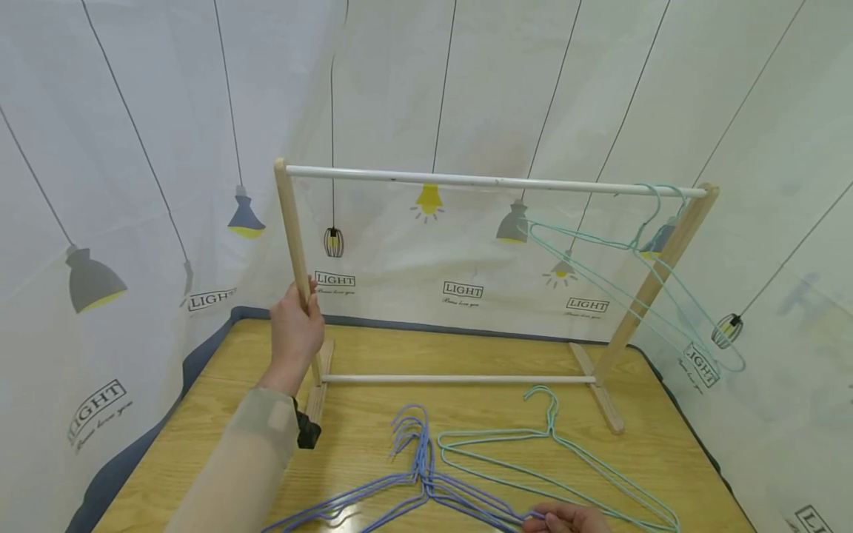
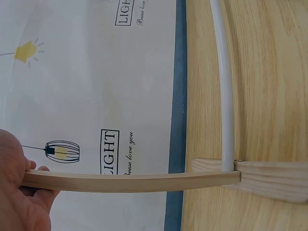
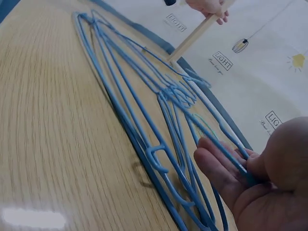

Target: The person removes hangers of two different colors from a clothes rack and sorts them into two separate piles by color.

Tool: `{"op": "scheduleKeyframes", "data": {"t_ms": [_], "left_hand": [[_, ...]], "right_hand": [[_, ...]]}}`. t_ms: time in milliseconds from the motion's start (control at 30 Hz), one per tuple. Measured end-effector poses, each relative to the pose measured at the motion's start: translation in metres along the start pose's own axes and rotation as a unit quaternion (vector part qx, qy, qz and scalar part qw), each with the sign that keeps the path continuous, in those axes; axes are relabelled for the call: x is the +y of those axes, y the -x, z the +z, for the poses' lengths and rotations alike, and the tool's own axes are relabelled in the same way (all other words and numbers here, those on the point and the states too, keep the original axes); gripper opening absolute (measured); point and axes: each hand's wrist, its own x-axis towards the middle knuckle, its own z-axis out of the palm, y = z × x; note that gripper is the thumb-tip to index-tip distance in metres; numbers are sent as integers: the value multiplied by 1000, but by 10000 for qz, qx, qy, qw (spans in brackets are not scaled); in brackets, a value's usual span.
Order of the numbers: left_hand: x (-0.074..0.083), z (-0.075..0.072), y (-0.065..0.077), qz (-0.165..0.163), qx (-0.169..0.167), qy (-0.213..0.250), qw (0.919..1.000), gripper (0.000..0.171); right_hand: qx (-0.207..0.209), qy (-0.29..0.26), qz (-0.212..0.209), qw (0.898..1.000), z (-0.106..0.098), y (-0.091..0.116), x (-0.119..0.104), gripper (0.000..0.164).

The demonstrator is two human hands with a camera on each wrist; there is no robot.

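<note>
My left hand (image 1: 296, 326) grips the left wooden upright (image 1: 293, 229) of a clothes rack, fingers wrapped around it partway up. In the left wrist view the upright (image 2: 130, 183) runs from that hand to the rack's foot. A stack of blue-purple clothes hangers (image 1: 423, 459) lies on the table in front of the rack, hooks toward the rack. My right hand (image 1: 566, 518) pinches the right end of one hanger between thumb and fingers. The right wrist view shows its wire (image 3: 226, 156) running into the hand (image 3: 269, 187), with the other hangers lying alongside.
Two mint-green hangers (image 1: 633, 246) hang at the right end of the white top rail (image 1: 493, 181). More mint hangers (image 1: 493, 432) lie on the wooden table (image 1: 213, 414), right of the blue-purple stack. A white lower bar (image 1: 460, 379) joins the rack's feet. Lamp-printed curtain (image 1: 386, 89) surrounds the table.
</note>
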Motion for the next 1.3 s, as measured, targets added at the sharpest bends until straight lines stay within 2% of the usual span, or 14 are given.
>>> {"op": "scheduleKeyframes", "data": {"t_ms": [133, 267, 367, 500, 600, 733, 800, 867, 967, 1033, 1300], "left_hand": [[1, 0, 0, -34, -57, 15, 10000, 36], [2, 0, 0, -69, -84, 8, 9999, 36], [1, 0, 0, -117, -108, -13, 9999, 36], [1, 0, 0, -181, -148, -4, 9997, 36], [1, 0, 1, -198, -154, 1, 9997, 37], [0, 0, 1, -188, -149, 4, 9997, 38], [0, 0, 1, -181, -145, 5, 9997, 38], [0, 0, 2, -167, -139, 17, 9998, 38], [-1, 1, 2, -141, -129, 19, 9998, 38], [-1, 1, 2, -123, -121, 19, 9998, 38], [1, 0, 1, -73, -102, -3, 9999, 38]], "right_hand": [[211, 546, -99, 9982, 5, -1, -4, 42], [625, 1001, -127, 9929, 12, 0, -9, 45], [1164, 1610, -126, 9800, 17, 1, -15, 38], [1737, 1909, -253, 9658, 17, 2, -20, 35], [2206, 1750, -501, 9582, 15, 2, -29, 35], [3002, 1805, -1109, 9300, 8, 4, -53, 28], [3170, 1797, -1593, 9175, -1, 7, -68, 26], [3113, 1601, -1975, 9157, -13, 11, -82, 23], [3049, 1154, -2270, 9177, -32, 17, -104, 22], [3119, 826, -2322, 9176, -43, 20, -118, 28], [3506, 64, -2547, 9012, -81, 31, -155, 33]]}}
